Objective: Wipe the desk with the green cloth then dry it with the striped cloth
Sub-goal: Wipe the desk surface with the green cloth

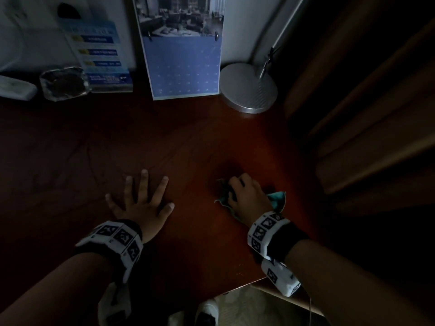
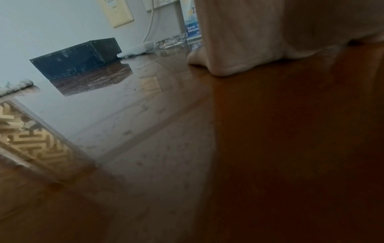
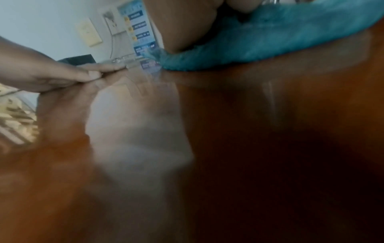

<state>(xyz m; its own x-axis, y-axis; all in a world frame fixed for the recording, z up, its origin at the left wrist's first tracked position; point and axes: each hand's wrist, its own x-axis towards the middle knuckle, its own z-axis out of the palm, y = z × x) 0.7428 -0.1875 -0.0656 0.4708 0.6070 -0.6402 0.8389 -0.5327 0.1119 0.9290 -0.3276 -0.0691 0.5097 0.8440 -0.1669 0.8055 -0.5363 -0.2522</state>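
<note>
- The green cloth (image 1: 226, 196) is bunched under the right hand (image 1: 246, 196), whose fingers are curled over it and press it down on the worktop (image 1: 188, 142); this grip is therefore taken as grasping the cloth, and the wiping step is judged to be in hand
- In the right wrist view the cloth (image 3: 259, 41) is seen as a teal, fluffy wad lying flat against the wood, with a corner trailing out toward the wrist side
- The left hand (image 1: 141, 201) is laid flat on the worktop with fingers spread and straight, so its grip is released and nothing is held; it is judged to serve only as a brace
- The relation that matters: the cloth is already inside the right grip, near the front right part of the worktop, while most of the bare surface lies away from it, to the left and toward the wall
- The right hand is thus the nearer one, indeed the only one in touch with the cloth, and the next stroke is judged to need to run leftward or away from the body
- A calendar (image 1: 183, 67) and a lamp base (image 1: 249, 88) stand at the far edge, well apart from the cloth
- A pale rolled cloth (image 2: 16, 85) is seen at the left edge in the left wrist view; whether it is the striped one cannot be told
</note>
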